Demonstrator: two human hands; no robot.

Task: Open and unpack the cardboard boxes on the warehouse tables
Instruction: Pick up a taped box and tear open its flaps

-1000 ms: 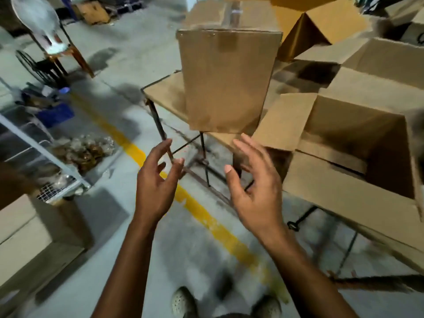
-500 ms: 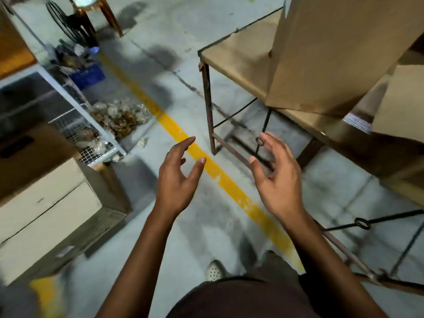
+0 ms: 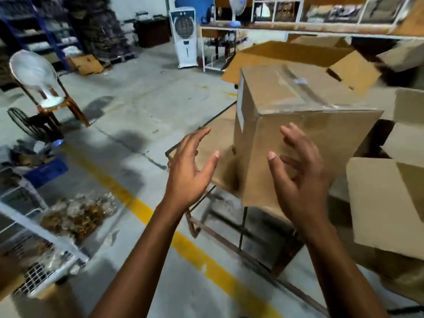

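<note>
A tall sealed cardboard box (image 3: pixel 296 111) with tape along its top stands on a wooden table (image 3: pixel 213 143) with a rusty metal frame. My left hand (image 3: pixel 191 171) is raised in front of the box's left corner, fingers spread, holding nothing. My right hand (image 3: pixel 298 177) is up before the box's front face, fingers apart and empty. Neither hand touches the box. An opened box (image 3: pixel 387 203) with loose flaps lies at the right, and another open box (image 3: pixel 298 53) sits behind the sealed one.
A yellow line (image 3: pixel 137 207) runs across the concrete floor. A white wire rack (image 3: pixel 39 255) and bagged goods (image 3: pixel 75 216) are at the left. A fan on a chair (image 3: pixel 39 83), an air cooler (image 3: pixel 185 35) and shelving stand farther back.
The view has swung up from the floor to the sealed box and the room. Both hands have risen to the box's front, still empty and spread.
</note>
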